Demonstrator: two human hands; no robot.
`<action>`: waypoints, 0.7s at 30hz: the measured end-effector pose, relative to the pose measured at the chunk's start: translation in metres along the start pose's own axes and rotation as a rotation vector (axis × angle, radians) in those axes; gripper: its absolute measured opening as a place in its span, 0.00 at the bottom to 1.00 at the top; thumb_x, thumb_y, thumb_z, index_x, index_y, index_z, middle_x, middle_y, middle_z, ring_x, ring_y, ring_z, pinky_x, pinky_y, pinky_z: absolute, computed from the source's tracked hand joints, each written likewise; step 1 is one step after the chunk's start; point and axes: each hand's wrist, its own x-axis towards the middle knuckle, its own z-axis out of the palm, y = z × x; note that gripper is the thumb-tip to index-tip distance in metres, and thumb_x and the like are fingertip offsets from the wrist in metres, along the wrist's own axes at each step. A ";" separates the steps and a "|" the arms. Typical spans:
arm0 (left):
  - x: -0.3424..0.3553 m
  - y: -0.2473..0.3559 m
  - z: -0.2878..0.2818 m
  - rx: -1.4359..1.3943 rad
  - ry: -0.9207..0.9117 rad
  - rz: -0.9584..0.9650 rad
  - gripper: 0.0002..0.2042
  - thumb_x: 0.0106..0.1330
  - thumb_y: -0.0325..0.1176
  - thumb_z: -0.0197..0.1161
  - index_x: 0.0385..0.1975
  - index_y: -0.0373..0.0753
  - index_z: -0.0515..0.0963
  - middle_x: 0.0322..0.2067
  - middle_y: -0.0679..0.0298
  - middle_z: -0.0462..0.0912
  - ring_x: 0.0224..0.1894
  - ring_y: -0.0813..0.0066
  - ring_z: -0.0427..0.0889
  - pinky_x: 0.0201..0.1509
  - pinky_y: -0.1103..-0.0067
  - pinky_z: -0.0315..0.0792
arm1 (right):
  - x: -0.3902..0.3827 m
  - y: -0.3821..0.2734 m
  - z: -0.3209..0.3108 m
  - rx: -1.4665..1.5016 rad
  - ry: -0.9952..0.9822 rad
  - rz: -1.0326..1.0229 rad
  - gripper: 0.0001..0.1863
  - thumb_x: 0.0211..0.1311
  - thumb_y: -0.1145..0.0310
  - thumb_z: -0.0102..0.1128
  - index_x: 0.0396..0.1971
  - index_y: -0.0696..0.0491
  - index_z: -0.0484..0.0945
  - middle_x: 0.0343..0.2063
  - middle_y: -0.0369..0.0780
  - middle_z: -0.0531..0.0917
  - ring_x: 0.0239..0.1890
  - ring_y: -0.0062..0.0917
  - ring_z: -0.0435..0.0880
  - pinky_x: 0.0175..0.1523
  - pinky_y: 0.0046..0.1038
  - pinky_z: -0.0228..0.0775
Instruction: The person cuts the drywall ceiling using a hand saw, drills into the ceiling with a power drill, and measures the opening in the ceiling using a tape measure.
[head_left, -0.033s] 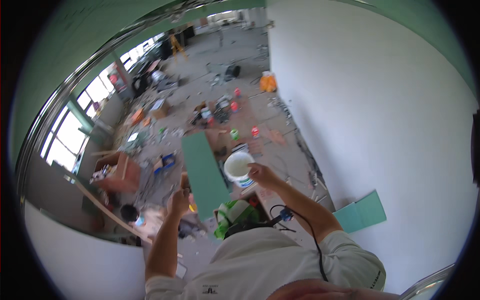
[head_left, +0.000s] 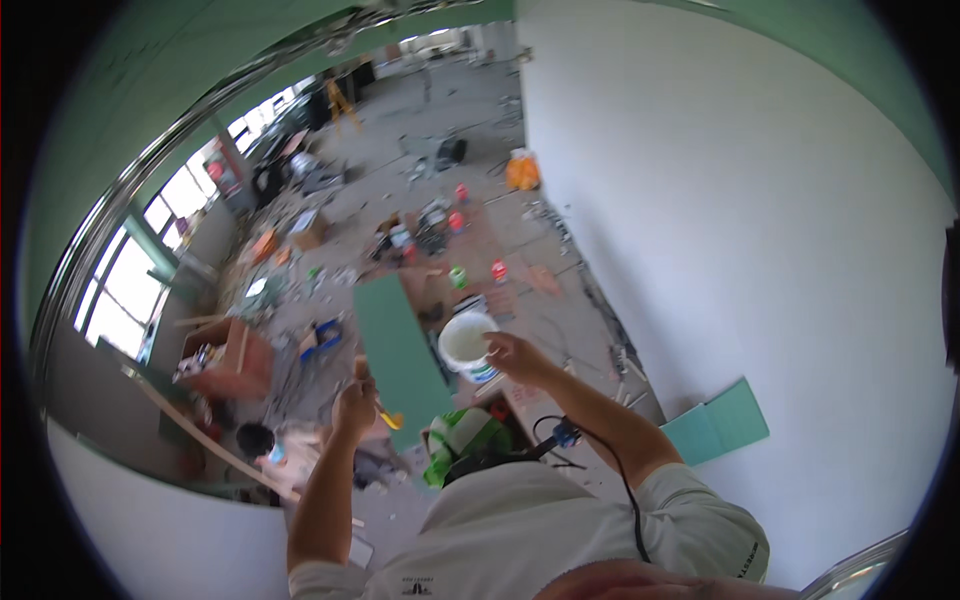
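My left hand is closed round a tool with a yellow end, its exact kind not clear. The yellow end sticks out to the right of my fist, over the lower end of a long green board. My right hand is at the right rim of a white bucket, fingers curled and close together. Whether they touch the rim or hold something small cannot be made out. Pale material shows inside the bucket. A green and white bag lies below, near my chest.
A white wall rises on the right, with green board pieces at its foot. Lower left, a person in a mask is beside a long wooden strip. A reddish box and scattered debris lie on the floor.
The whole view has shifted slightly, so the floor things sit a little further left. More of the yellow end shows beside my left hand. My right hand stays at the bucket rim.
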 end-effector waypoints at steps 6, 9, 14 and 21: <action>0.005 0.221 -0.061 -1.120 -0.430 -0.024 0.18 0.70 0.44 0.51 0.26 0.36 0.76 0.14 0.66 0.69 0.14 0.81 0.62 0.17 0.84 0.56 | -0.052 -0.125 -0.089 -0.619 0.259 -0.570 0.38 0.48 0.67 0.69 0.62 0.53 0.66 0.52 0.46 0.75 0.49 0.41 0.77 0.55 0.35 0.69; -0.008 0.334 -0.081 -1.214 -0.570 0.138 0.18 0.70 0.47 0.51 0.24 0.40 0.74 0.13 0.73 0.60 0.13 0.88 0.52 0.16 0.86 0.45 | -0.097 -0.147 -0.131 -0.667 0.404 -0.476 0.37 0.48 0.69 0.68 0.61 0.55 0.66 0.51 0.46 0.76 0.48 0.40 0.77 0.53 0.35 0.70; -0.033 0.479 -0.113 -1.115 -0.850 0.384 0.19 0.67 0.48 0.52 0.23 0.37 0.74 0.14 0.70 0.63 0.15 0.84 0.59 0.19 0.84 0.53 | -0.163 -0.162 -0.188 -0.741 0.672 -0.357 0.33 0.51 0.74 0.65 0.59 0.59 0.67 0.44 0.44 0.78 0.39 0.35 0.78 0.44 0.29 0.72; -0.116 0.601 -0.160 -0.931 -0.714 1.434 0.20 0.70 0.47 0.51 0.30 0.36 0.80 0.13 0.72 0.63 0.17 0.84 0.60 0.24 0.83 0.55 | -0.208 -0.203 -0.243 -0.181 1.109 -0.731 0.22 0.73 0.70 0.43 0.64 0.59 0.62 0.25 0.40 0.76 0.19 0.19 0.70 0.24 0.19 0.63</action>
